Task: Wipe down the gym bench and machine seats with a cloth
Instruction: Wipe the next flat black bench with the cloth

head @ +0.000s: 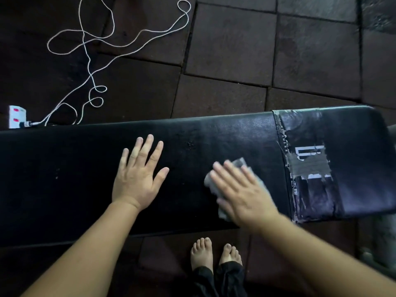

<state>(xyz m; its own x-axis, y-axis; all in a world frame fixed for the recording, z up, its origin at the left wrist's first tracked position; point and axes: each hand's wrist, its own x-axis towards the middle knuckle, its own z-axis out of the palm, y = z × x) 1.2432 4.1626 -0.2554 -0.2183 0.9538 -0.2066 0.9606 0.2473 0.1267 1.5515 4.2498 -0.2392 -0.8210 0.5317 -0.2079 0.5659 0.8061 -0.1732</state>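
Palms face down on the black gym bench (64,179). Left hand (137,179) lies flat, arm straight, fingers (147,146) spread apart. Right hand (242,194), blurred, presses a grey cloth (241,162) onto the padding with fingers straight and close together, just beside a worn, taped patch (308,168) whose white marks cannot be read.

dark floor tiles (231,43) carry a tangled white cord (90,67).

Bare left hand (137,179): flat, palm down, fingers spread; bare right hand (242,191): flat, fingers straight, blurred.
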